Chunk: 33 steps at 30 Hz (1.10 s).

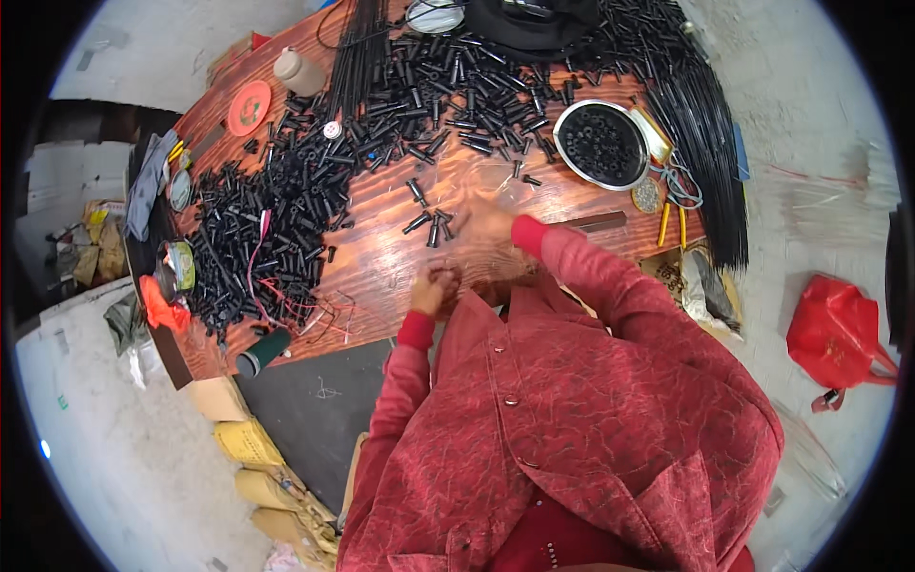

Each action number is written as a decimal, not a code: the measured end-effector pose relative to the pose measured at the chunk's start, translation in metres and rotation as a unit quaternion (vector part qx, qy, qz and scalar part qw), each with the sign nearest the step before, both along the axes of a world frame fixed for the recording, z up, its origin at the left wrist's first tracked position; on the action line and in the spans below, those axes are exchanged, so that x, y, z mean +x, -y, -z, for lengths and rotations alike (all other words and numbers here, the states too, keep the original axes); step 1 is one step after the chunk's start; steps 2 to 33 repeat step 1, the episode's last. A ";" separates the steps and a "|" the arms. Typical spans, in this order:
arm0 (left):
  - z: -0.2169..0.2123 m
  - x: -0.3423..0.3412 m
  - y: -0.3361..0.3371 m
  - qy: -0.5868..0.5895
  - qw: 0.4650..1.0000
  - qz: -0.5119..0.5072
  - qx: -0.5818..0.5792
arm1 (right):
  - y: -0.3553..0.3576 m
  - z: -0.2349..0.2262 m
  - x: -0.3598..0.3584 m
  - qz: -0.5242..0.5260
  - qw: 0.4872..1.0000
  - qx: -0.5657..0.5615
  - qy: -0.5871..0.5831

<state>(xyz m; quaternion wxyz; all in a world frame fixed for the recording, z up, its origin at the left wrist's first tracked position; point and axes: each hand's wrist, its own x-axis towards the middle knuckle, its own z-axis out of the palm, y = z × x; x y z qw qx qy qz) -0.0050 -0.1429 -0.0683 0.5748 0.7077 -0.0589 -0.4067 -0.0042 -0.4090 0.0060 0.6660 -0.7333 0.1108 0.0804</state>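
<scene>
My left hand [436, 289] rests near the table's front edge with its fingers curled together; whatever they may hold is hidden. Above the wood, my right hand [486, 221] is smeared by motion, so its fingers cannot be read. Just left of it lies a small group of black tubular parts [434, 231], nearest to its fingertips. One more black tubular part [416, 191] sits a little farther off. A wide heap of similar black parts [276, 214] spreads over the left side and on across the back.
At the right stands a metal bowl [602, 143] of small black rings, with yellow-handled pliers [673, 224] beside it. Long black rods [696, 143] hang over the right edge. A beige bottle [298, 71], an orange lid [250, 108] and a dark green cylinder [263, 353] stand at the left.
</scene>
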 end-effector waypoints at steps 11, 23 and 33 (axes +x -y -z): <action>0.013 0.019 0.007 -0.078 0.996 -0.029 -0.022 | 0.026 0.009 0.029 -0.128 0.984 -0.092 -0.079; 0.013 0.019 0.007 -0.078 0.996 -0.029 -0.022 | 0.026 0.009 0.029 -0.128 0.984 -0.092 -0.079; 0.013 0.019 0.007 -0.078 0.996 -0.029 -0.022 | 0.026 0.009 0.029 -0.128 0.984 -0.092 -0.079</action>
